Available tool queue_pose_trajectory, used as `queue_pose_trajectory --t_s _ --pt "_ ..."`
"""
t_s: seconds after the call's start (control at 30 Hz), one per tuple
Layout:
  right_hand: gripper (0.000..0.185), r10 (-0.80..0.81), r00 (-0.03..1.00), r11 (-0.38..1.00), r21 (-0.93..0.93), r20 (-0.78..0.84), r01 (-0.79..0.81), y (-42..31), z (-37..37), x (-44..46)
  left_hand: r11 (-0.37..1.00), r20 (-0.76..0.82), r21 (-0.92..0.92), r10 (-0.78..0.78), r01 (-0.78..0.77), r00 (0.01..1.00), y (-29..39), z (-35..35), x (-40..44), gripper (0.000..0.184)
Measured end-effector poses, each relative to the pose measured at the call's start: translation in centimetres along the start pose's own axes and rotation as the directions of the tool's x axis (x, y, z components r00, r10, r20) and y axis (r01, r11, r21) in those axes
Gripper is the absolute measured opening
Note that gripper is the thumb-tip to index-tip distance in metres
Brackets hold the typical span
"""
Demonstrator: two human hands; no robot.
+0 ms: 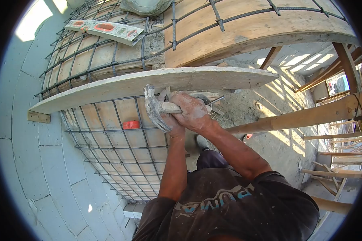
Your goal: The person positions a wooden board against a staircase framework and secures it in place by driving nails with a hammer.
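Observation:
My right hand (191, 112) is wrapped round the pale handle of a claw hammer (153, 109), whose worn metal head points left. Just left of it and lower, my left hand (173, 123) is partly hidden behind the hammer; its fingers look closed, and what they hold cannot be made out. Both hands are close together at the near edge of a long, pale board (120, 86), which spans the steel bars. Beyond my right hand, a thin metal rod (216, 100) sticks out to the right.
A level (118, 33) lies on the upper rebar grid. On the lower grid is a red object (131, 125), perhaps a tape measure. A block wall (48, 160) stands left. Wooden posts (301, 114) and a debris-strewn floor (245, 106) are on the right.

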State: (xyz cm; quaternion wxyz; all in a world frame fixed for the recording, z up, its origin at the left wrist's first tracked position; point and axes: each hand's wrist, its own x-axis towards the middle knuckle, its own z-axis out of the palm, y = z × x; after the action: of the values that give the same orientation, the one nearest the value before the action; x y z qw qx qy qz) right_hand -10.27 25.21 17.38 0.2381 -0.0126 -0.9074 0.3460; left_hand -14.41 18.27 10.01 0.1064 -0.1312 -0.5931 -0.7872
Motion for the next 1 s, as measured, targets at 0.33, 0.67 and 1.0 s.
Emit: queue_pose_trajectory --t_s 0.33,0.67,1.0 --pt "0.017 0.043 0.999 0.998 -0.045 -0.01 -0.044 -1.3 -0.1 0.1 0.937 0.09 0.309 0.146 -0.167 0.985 -0.8 -1.2 0.4 0.026" --pt "0.027 0.126 0.992 0.978 0.166 0.023 -0.128 -0.8 -1.7 -3.4 0.995 -0.104 0.07 0.083 -0.076 0.991 -2.2 -1.0 0.0 0.02" --pt "0.037 0.814 0.441 0.371 0.245 0.379 -0.896 1.6 -3.6 -21.8 0.895 -0.083 0.435 0.149 -0.099 0.985 0.1 -0.3 0.5 0.014"
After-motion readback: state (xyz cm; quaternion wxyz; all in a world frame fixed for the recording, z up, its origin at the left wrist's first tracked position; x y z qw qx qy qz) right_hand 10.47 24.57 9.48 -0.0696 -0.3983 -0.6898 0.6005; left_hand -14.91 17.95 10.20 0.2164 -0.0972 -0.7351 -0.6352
